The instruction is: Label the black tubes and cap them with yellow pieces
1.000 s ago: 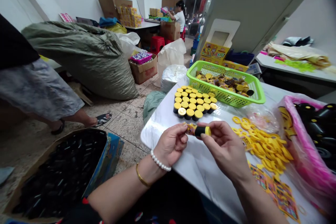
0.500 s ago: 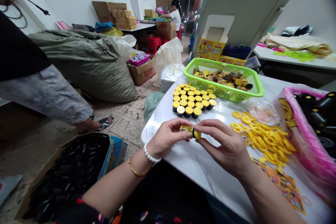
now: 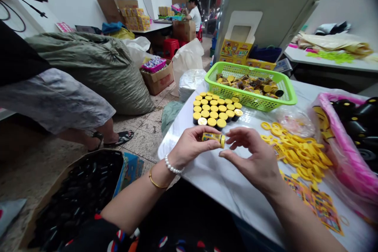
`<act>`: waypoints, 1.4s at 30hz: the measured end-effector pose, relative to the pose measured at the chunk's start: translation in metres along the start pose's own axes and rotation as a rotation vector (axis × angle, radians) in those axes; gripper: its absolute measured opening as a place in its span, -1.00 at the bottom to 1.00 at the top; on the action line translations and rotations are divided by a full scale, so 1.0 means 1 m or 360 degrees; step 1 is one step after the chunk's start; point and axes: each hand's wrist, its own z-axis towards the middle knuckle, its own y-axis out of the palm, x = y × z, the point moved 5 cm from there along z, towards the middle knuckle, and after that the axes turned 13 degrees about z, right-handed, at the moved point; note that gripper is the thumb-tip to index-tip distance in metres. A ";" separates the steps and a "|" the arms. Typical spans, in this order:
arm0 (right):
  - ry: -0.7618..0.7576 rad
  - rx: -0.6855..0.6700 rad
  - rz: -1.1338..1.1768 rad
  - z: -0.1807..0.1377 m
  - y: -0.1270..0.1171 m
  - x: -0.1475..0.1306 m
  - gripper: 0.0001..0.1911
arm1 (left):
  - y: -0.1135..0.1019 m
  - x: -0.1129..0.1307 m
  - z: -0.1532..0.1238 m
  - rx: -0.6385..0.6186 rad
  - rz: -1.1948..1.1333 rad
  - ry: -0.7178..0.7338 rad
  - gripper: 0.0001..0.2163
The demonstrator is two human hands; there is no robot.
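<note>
Container point(image 3: 210, 136) in the head view is held sideways, gripped by the left hand point(image 3: 190, 147) near the edge of the white table point(image 3: 228, 189). The right hand point(image 3: 255, 157) has parted fingers — just beside the yellow cap point(image 3: 222, 141). Some tabletop shows between the standing containers point(image 3: 214, 108) and the yellow pieces point(image 3: 301, 151).

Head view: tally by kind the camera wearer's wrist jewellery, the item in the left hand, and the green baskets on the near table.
White bead bracelet: 1
Gold-coloured bangle: 1
Yellow-capped labelled container in the left hand: 1
Green plastic basket on the near table: 1
Total: 4
</note>
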 end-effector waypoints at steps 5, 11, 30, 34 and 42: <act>-0.0260 -0.0040 -0.0030 0.002 -0.001 -0.015 -0.78 | 0.002 -0.010 0.000 -0.0034 -0.0134 0.0029 -0.73; 0.0755 0.0073 0.0647 -0.004 0.015 0.023 -0.71 | 0.007 -0.013 -0.009 0.0068 0.0041 0.0097 -0.75; 0.1193 0.0113 0.1157 -0.011 0.028 0.041 -0.64 | -0.002 -0.005 -0.011 0.0253 0.0247 0.0243 -0.61; 0.0996 0.0096 0.0990 -0.006 0.021 0.035 -0.54 | -0.002 -0.020 -0.008 0.0182 0.0053 0.0050 -0.71; 0.1109 0.0019 0.1062 -0.006 0.019 0.040 -0.68 | -0.003 -0.020 -0.009 0.0142 0.0182 0.0068 -0.74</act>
